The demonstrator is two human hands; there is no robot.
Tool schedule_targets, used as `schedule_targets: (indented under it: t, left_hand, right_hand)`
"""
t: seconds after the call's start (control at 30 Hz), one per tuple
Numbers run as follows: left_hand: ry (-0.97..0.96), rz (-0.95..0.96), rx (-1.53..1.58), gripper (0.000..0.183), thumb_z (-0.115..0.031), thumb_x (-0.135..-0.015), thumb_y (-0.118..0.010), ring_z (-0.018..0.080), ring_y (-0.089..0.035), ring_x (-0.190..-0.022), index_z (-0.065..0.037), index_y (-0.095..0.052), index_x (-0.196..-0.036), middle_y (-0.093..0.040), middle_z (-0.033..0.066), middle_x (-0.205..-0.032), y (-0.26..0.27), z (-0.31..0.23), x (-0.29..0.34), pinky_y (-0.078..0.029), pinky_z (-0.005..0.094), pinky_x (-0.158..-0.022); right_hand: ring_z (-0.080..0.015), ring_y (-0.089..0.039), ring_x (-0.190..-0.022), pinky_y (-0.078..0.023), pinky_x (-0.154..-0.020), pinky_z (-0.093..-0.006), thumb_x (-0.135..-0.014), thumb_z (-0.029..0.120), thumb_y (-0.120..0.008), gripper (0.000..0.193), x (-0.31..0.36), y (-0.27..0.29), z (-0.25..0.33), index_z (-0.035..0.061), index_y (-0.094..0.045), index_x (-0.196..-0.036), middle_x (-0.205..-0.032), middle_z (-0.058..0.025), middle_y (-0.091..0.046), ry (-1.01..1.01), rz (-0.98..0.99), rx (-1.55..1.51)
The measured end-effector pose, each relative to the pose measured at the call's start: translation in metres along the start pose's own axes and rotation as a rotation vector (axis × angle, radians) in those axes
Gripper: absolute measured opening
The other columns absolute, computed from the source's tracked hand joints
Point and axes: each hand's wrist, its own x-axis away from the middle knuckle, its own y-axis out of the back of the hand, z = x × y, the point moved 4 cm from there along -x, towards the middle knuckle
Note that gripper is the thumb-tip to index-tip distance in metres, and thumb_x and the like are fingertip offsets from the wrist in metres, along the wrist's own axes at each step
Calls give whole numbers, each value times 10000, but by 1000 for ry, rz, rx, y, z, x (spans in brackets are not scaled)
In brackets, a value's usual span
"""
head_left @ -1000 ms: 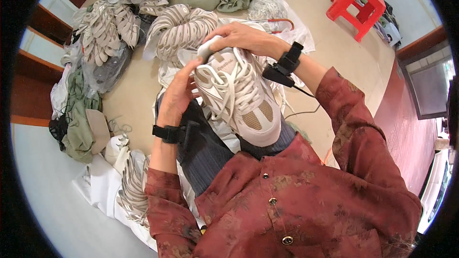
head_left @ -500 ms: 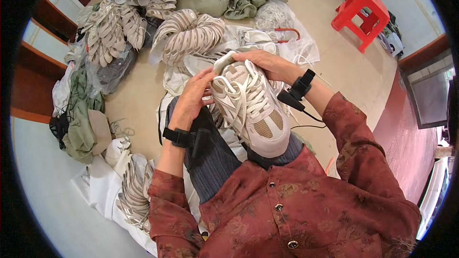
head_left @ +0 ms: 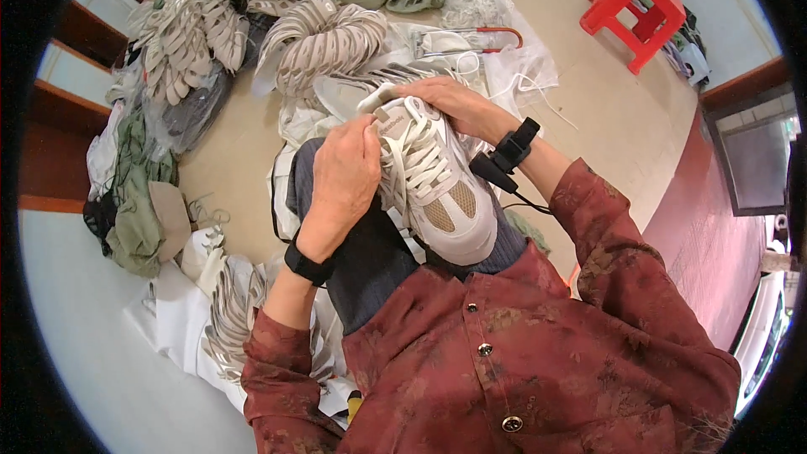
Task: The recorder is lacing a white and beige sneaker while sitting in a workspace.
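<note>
A white and beige sneaker [head_left: 454,214] with tan mesh panels lies over my lap, its toe pointing toward me. White laces [head_left: 424,164] run loosely across its front. My left hand [head_left: 346,170] is closed at the left of the collar, with the thumb and fingertips by the tongue [head_left: 392,120]; its back hides most of the fingers. On the far right side, my right hand [head_left: 458,108] is wrapped round the collar and holds the shoe. The sneaker's heel and sole are mostly hidden.
Beyond the shoe lie bundled pale shoe uppers [head_left: 324,44], with more stacked at left [head_left: 185,42] and near my left sleeve [head_left: 235,319]. A red-handled metal tool [head_left: 479,39] rests on plastic. A red stool [head_left: 636,13] stands at far right; green cloth [head_left: 134,202] lies at left.
My left hand has turned, its back now uppermost, and come closer to the tongue. The sneaker and my right hand have shifted slightly left and away. The whole view has moved a little.
</note>
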Motion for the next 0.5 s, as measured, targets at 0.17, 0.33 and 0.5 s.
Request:
schedule_targets:
  t: [0.17,0.33,0.5]
  left_hand:
    - [-44,-54,-32,281,-127,-969,-473,419,-628,-935,37,-635,-1131,-658,267,-1027,-3,15,15,-489,460,-846]
    - [12,67,-200,275,-120,-949,-484,399,-629,-937,60,-622,-1106,-663,260,-946,-13,10,7,-499,475,-836]
    - [19,51,-186,285,-127,-945,-479,419,-632,-903,62,-626,-1100,-662,271,-916,-18,19,5,-499,483,-822]
  right_hand:
    - [-140,-646,-965,-518,-836,-275,-900,155,-662,301,-4,-16,4,-13,-671,-1150,-1110,-83,-691,-447,-202,-467]
    - [-128,-627,-999,-495,-862,-253,-980,187,-567,306,4,-14,-12,-39,-670,-1159,-1138,-86,-686,-361,-214,-474]
    - [-136,-635,-962,-510,-826,-269,-967,220,-604,313,0,-18,-18,-36,-679,-1130,-1125,-91,-682,-571,-256,-593]
